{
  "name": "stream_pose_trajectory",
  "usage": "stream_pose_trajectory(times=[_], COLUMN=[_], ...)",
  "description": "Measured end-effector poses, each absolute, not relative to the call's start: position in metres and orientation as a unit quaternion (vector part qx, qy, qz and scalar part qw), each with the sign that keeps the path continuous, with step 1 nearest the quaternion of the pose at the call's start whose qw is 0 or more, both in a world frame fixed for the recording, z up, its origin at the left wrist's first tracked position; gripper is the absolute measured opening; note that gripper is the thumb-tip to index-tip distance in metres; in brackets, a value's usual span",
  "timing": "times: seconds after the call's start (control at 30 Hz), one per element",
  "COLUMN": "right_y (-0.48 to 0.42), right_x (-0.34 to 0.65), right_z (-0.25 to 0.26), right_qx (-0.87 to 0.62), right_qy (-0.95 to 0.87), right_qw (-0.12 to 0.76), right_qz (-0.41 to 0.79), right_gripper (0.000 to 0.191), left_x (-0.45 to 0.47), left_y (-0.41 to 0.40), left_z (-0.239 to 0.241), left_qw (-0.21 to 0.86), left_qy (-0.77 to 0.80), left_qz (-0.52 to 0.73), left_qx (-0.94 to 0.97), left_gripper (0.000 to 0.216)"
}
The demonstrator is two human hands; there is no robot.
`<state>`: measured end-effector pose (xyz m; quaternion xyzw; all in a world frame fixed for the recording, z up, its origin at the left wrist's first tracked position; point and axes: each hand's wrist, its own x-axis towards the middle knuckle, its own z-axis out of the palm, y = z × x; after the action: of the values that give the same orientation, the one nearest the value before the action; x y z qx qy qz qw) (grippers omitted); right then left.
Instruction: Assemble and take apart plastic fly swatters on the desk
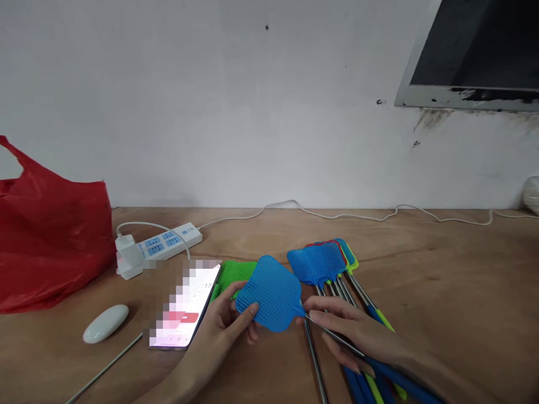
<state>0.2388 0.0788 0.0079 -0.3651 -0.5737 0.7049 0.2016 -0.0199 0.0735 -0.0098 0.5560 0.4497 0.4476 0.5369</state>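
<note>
One blue fly swatter, mesh head and metal shaft, was held slightly above the table, in front of the person. Left hand: fingers closed on the left edge of the mesh, thumb on top. Right hand: fingers wrapped round the shaft near the neck. Head and shaft met there; whether the joint was fully seated could not be told. Finished, by appearance — a stack of swatters to the right, chiefly blue, with red and yellow-green edges, heads on shafts. Outstanding, in judgement — the piece in hand, and perhaps a green mesh head, partly covered, beside the phone; its shaft, if any, could not be made out. Also present: power strip, red bag.
</note>
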Motion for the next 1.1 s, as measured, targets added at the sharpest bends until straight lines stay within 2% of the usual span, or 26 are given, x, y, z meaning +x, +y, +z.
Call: stream_pose_trajectory(times=[0.2,0.6,0.9,1.0,1.1], right_y=[0.078,0.067,0.082,0.077,0.069], right_x=[0.235,0.227,0.233,0.229,0.225], right_z=[0.001,0.002,-0.003,-0.002,0.002], right_qx=[-0.383,-0.441,-0.345,-0.355,-0.403], right_qy=[-0.567,-0.622,-0.517,-0.533,-0.602], right_qw=[0.185,0.235,0.230,0.226,0.239], right_qz=[0.706,0.603,0.749,0.734,0.647], right_gripper=[0.043,0.040,0.041,0.041,0.041], left_x=[-0.017,-0.020,-0.015,-0.012,-0.015], left_y=[0.070,0.078,0.071,0.066,0.068], left_z=[-0.016,-0.015,-0.006,-0.007,-0.008], left_qw=[0.592,0.660,0.602,0.577,0.535], left_qy=[0.423,0.410,0.438,0.453,0.465], left_qz=[0.436,0.434,0.480,0.506,0.554], left_qx=[0.529,0.456,0.464,0.454,0.436], left_gripper=[0.059,0.075,0.066,0.062,0.065])
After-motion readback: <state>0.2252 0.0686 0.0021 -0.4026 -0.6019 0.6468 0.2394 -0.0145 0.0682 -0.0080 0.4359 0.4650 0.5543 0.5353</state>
